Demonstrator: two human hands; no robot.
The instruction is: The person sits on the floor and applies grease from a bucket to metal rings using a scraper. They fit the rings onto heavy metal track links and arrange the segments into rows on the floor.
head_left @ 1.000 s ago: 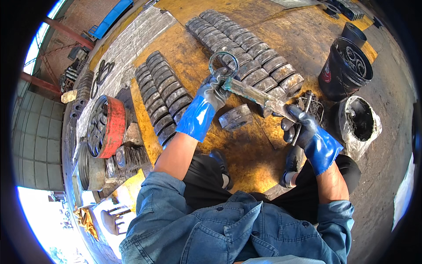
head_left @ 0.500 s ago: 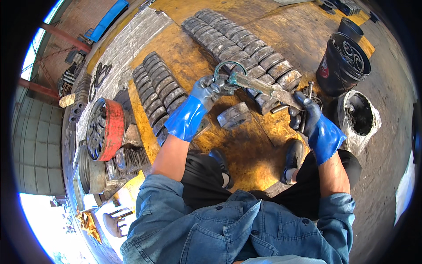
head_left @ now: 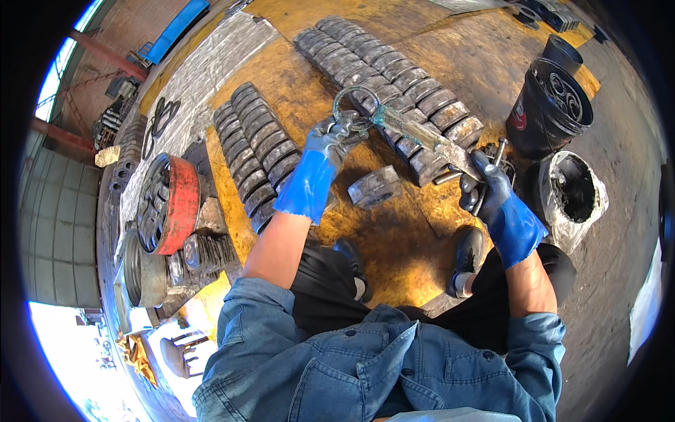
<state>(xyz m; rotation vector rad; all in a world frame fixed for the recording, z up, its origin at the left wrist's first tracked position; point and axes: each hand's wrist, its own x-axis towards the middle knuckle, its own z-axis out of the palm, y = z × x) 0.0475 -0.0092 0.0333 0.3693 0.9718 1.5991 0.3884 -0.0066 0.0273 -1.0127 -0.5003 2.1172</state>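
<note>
Two things are held: the left hand (head_left: 329, 142) grips a thin ring (head_left: 357, 88) at its 1 o'clock, the right hand (head_left: 493, 186) a green-smeared flat bar (head_left: 420, 134) pointing to 10 o'clock, its far end at the ring. A metal block (head_left: 375, 186) sits toward the ring's 6 o'clock.

Gloves (head_left: 306, 186) blue and black; ring (head_left: 363, 88) greenish; drum (head_left: 184, 200) red; floor (head_left: 397, 246) yellow, dark-blotched.

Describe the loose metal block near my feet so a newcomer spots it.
On the stained yellow floor, two long groups of grey, rounded metal blocks stretch away from the black shoes. Between their near ends sits one grey block. Unlike its lined-up neighbours, it lies alone.
</note>
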